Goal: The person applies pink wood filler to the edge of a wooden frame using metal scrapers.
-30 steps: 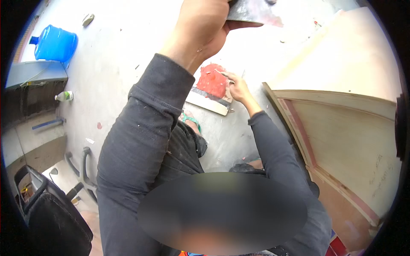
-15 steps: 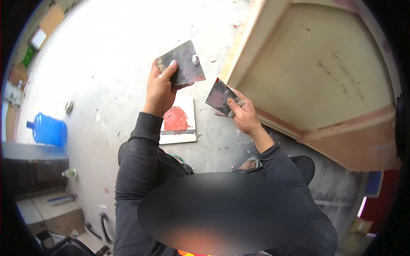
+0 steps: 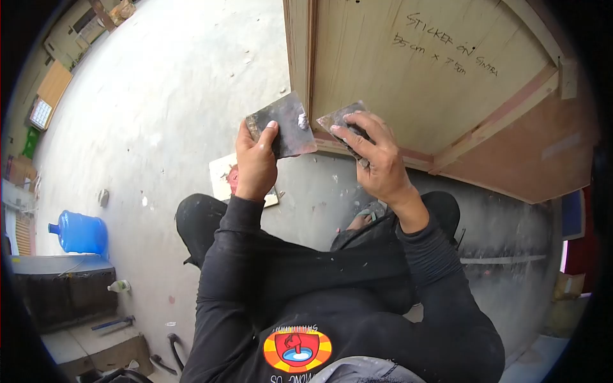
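My left hand (image 3: 257, 159) holds a dark, square flat plate (image 3: 285, 131), its thumb pressed on the top face. A small pale lump of paste (image 3: 302, 120) sticks near the plate's right edge. In my right hand (image 3: 383, 159) is a smaller dark flat blade (image 3: 341, 116), with fingers laid across its top. The two tools are close together, with a narrow gap between them, in front of the wooden panel. Below my left hand, a white board with a red patch (image 3: 221, 177) lies on the floor, partly hidden by that hand and wrist.
A large wooden panel with handwriting (image 3: 408, 76) stands at the upper right. On the left are a blue water jug (image 3: 82, 232), a small clear bottle (image 3: 119, 286) and a dark box (image 3: 64, 287). My bent knees and a sandalled foot (image 3: 361, 220) are below.
My right hand has turned over, so its fingers now lie on top of the blade, and it is nearer the plate. The view has shifted, showing writing on the panel.
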The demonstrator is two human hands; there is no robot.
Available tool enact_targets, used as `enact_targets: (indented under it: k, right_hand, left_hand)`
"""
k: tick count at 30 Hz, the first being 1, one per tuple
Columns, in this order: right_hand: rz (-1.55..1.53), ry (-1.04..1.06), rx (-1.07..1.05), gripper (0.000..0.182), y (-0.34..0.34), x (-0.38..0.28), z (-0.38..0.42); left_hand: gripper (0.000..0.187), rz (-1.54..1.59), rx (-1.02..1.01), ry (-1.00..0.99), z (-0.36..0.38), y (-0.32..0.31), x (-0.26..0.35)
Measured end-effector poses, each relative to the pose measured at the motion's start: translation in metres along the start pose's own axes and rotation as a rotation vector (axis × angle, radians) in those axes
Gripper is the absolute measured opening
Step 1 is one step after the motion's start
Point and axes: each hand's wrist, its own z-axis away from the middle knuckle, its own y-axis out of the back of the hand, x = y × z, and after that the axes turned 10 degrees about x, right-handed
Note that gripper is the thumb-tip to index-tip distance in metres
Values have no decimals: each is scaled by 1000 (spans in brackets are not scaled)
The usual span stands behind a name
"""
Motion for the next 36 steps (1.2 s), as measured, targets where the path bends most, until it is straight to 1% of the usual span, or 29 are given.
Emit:
enact_targets:
  k: [1,3,7,8,9,10,11,12,13,14,15,16,18,19,21,22,24,25,27,28,29,30,31,32,33,35,36]
  right_hand:
    - [-4,-11,0,59,3,-6,0]
    - [87,33,5,56,6,-14,-2]
    - [142,79,23,53,-3,-15,5]
    - [150,75,-84,53,-5,-18,8]
    - [157,71,-192,54,-5,-21,8]
    - [160,78,-194,54,-2,-22,3]
    - [146,71,-121,53,1,-25,-2]
    - [132,60,-48,52,3,-28,-5]
    - [134,57,-50,52,1,-25,-2]
    - [129,55,-113,53,-3,-21,2]
    - [124,57,-176,53,-4,-20,-1]
    - [125,68,-179,53,-3,-21,-5]
    - [123,49,-33,54,2,-28,-9]
    - [123,48,-32,54,-1,-26,-6]
    - [104,8,-184,50,-8,-22,-1]
    - [103,21,-189,50,-6,-22,-4]
    - [78,15,-28,51,-1,-30,-5]
    - [75,11,-30,51,-6,-29,1]
    - [80,10,-145,51,-15,-29,8]
    - [81,21,-150,51,-12,-28,4]
    - [95,13,-98,54,-6,-29,0]
    - [112,-14,-42,58,-3,-33,0]
    - [112,-23,-42,58,-6,-31,4]
    - [82,-34,-97,56,-11,-26,6]
    - [55,-44,-152,55,-14,-23,6]
    - [64,-24,-194,56,-8,-20,3]
    - [-69,-90,-97,58,-11,-24,4]
  left_hand:
    - [21,-9,2,7,5,-1,1]
    - [20,-60,-26,-32,9,-6,3]
    - [22,-71,-12,-86,10,-2,-5]
    - [22,-69,-15,-85,11,0,-7]
    - [22,-166,3,-109,13,1,-8]
    - [21,-260,25,-135,14,2,-8]
    - [21,-256,29,-135,14,2,-8]
    - [22,-233,15,-178,16,-2,-3]
    - [22,-211,-1,-219,17,-4,-1]
    - [23,-310,-21,-298,19,-2,0]
    - [23,-306,-25,-300,18,0,-2]
    - [23,-319,-5,-299,16,3,-6]
    - [23,-343,19,-286,19,5,-7]
    - [22,-319,11,-301,20,1,-2]
    - [22,-294,-2,-315,19,1,-1]
    - [22,-315,10,-297,18,4,-5]
    - [22,-321,24,-246,18,6,-3]
    - [22,-324,25,-243,19,6,-2]
    - [24,-306,-11,-297,19,4,-2]
    - [24,-321,28,-250,20,7,-6]
    - [24,-316,40,-251,20,8,-9]
    - [24,-327,3,-298,22,7,-8]
    - [25,-335,-37,-349,23,6,-6]
    - [27,-471,-87,-436,24,7,-3]
    - [27,-469,-94,-436,22,7,-3]
    - [26,-413,-9,-332,19,8,-5]
    - [25,-395,26,-269,20,9,-5]
